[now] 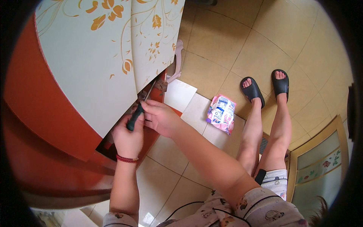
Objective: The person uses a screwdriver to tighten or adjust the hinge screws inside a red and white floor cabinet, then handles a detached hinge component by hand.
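Observation:
Both of my hands are on a screwdriver [135, 118] with a dark green handle and a thin metal shaft. My left hand [127, 138], with a red cord bracelet at its wrist, wraps round the handle from below. Beside it, the fingers of my right hand [162, 117] close on the handle's upper end, where the shaft begins. The shaft points up and away into an opening in a red cabinet [147, 138], under white panels [94, 75] with an orange floral pattern. A brown, rough-looking piece [162, 84] sits near the tip; the tip's exact contact cannot be made out.
A white flat board [179, 94] lies by the cabinet corner, near a pale pink curved frame [176, 62]. On the tiled floor [211, 56] is a pink and white package [222, 114]. Legs in black slippers [252, 92] extend at right, near a wood-framed glass panel [319, 166].

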Demonstrator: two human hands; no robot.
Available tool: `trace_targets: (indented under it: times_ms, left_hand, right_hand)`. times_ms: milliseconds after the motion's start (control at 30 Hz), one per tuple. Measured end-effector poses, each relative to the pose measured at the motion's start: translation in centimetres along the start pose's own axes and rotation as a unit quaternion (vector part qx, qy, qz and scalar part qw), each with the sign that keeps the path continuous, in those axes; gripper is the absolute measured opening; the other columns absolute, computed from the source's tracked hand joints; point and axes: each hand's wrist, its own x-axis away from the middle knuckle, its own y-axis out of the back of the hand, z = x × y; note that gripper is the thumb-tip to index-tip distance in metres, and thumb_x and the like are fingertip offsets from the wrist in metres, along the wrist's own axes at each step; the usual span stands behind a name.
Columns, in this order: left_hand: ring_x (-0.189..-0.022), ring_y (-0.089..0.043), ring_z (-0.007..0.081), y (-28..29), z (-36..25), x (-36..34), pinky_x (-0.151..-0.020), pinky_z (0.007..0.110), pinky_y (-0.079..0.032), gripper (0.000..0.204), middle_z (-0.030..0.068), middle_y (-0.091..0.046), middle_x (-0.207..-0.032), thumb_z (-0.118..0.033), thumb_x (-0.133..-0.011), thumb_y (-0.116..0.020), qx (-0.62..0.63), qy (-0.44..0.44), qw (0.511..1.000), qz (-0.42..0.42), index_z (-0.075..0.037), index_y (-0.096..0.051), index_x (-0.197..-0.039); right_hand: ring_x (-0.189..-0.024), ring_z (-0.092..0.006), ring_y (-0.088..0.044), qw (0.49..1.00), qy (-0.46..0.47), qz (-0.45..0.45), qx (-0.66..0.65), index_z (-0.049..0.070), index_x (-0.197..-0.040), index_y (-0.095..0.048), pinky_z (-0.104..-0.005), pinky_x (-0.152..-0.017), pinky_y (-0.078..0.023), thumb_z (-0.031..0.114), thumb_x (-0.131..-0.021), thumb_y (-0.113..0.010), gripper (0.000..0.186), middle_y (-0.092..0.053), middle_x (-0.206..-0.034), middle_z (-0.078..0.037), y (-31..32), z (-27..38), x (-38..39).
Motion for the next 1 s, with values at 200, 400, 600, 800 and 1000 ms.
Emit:
trace_targets:
  times_ms: [200, 400, 600, 800, 1000]
  left_hand:
    - [-0.032, -0.032, 0.0042, 1.2, -0.1, -1.9, -0.027, 0.015, -0.020, 0.014, 0.0006, -0.048, -0.058, -0.024, -0.081, -0.052, 0.495, 0.425, 0.744, 0.145, -0.010, -0.051, -0.082]
    - [-0.038, -0.040, 0.0104, 0.7, 0.8, -1.2, -0.032, 0.023, -0.033, 0.017, 0.0032, -0.049, -0.059, -0.023, -0.080, -0.052, 0.632, 0.422, 0.632, 0.156, -0.006, -0.051, -0.084]
    - [-0.070, -0.055, 0.0349, 0.2, -1.4, 0.7, -0.061, 0.036, -0.046, 0.027, 0.0193, -0.058, -0.080, -0.015, -0.065, -0.067, -0.122, -0.032, 0.992, -0.002, -0.001, -0.056, -0.086]
    - [-0.055, -0.054, 0.0199, 0.3, -1.6, -1.3, -0.052, 0.032, -0.043, 0.023, 0.0073, -0.059, -0.069, -0.017, -0.071, -0.063, 0.136, 0.140, 0.981, 0.027, 0.002, -0.056, -0.083]
    - [-0.032, -0.031, 0.0028, 1.3, 0.4, -3.0, -0.027, 0.014, -0.020, 0.016, 0.0020, -0.046, -0.055, -0.023, -0.079, -0.053, 0.606, 0.557, 0.549, 0.149, -0.008, -0.050, -0.078]
  right_hand:
    - [-0.076, -0.0196, -0.053, 0.982, 0.042, 0.159, -0.093, 0.005, -0.101, -0.047, -0.0316, -0.059, -0.044, 0.008, -0.082, -0.047, 0.019, -0.054, -0.091, -0.008, 0.4, -0.8, -1.0]
    - [-0.068, -0.0215, -0.055, 0.998, 0.046, -0.013, -0.048, 0.001, -0.087, -0.050, -0.0318, -0.054, -0.044, 0.002, -0.078, -0.050, 0.009, -0.056, -0.083, -0.011, -1.2, -0.4, -1.7]
    - [-0.063, -0.0162, -0.055, 0.996, 0.024, -0.081, 0.042, 0.001, -0.076, -0.053, -0.0275, -0.055, -0.043, 0.004, -0.073, -0.059, 0.008, -0.056, -0.074, -0.009, -1.2, 0.7, -0.9]
    - [-0.068, -0.0119, -0.052, 0.998, 0.044, -0.028, 0.021, 0.006, -0.084, -0.052, -0.0272, -0.059, -0.043, 0.020, -0.079, -0.058, 0.016, -0.056, -0.081, -0.005, -0.8, 0.6, -0.6]
    - [-0.070, -0.0150, -0.051, 0.994, 0.013, 0.072, -0.079, 0.007, -0.096, -0.049, -0.0311, -0.061, -0.043, 0.014, -0.085, -0.046, 0.014, -0.054, -0.083, -0.005, -0.9, -0.1, -0.1]
